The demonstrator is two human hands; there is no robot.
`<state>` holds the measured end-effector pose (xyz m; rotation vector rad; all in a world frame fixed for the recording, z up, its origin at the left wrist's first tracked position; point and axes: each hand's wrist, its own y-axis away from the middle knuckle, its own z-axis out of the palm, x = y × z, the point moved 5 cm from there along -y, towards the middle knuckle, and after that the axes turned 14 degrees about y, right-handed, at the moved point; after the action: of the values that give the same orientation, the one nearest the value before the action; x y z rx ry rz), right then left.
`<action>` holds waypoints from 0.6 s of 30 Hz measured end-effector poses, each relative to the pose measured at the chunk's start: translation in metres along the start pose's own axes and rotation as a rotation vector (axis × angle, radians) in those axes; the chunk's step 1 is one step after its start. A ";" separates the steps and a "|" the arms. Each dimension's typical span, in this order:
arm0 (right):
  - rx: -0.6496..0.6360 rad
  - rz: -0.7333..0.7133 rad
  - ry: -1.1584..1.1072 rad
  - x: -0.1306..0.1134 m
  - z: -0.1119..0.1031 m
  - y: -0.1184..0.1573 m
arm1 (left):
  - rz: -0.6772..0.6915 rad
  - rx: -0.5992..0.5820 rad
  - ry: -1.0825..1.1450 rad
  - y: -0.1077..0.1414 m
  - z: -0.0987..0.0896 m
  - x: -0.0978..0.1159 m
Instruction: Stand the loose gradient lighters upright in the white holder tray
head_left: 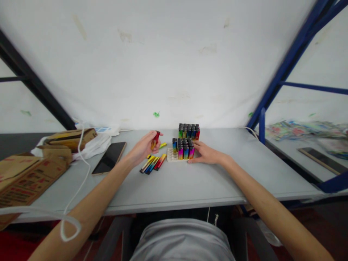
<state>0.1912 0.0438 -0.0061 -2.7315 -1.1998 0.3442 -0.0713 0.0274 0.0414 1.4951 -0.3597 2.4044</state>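
Note:
My left hand [148,144] is closed around a red and yellow lighter [155,140], holding it above the table left of the tray. Below it, several colourful lighters [153,164] lie loose on the tabletop, with a yellow one [163,145] just behind. A pale tray with round holes [170,156] holds several upright lighters [186,150] with black tops; some holes at its left side show bare. My right hand [205,153] rests at the tray's right side, fingers apart and touching its edge or the lighters there. Behind stands a second block of upright lighters [189,131].
A dark phone [110,158] lies on the grey table [187,188] at the left. Beyond it are cardboard boxes [32,174], white plastic [99,145] and a white cable [86,170]. A blue metal frame [282,72] rises at the right, with another phone [323,159] past it.

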 end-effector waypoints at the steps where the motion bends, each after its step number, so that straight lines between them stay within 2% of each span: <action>1: 0.004 -0.005 -0.002 0.000 0.000 0.000 | -0.037 -0.003 0.006 -0.001 0.001 -0.003; 4: 0.008 -0.005 -0.008 -0.001 0.000 0.000 | -0.135 -0.002 0.021 -0.001 0.002 -0.010; 11: -0.002 0.003 -0.019 -0.003 -0.003 0.000 | -0.235 -0.037 0.037 0.000 0.008 -0.026; 18: 0.009 -0.030 -0.022 -0.005 -0.004 -0.001 | -0.268 -0.053 0.055 0.000 0.014 -0.034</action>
<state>0.1884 0.0407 -0.0012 -2.7059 -1.2403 0.3769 -0.0454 0.0192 0.0165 1.3561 -0.1948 2.2025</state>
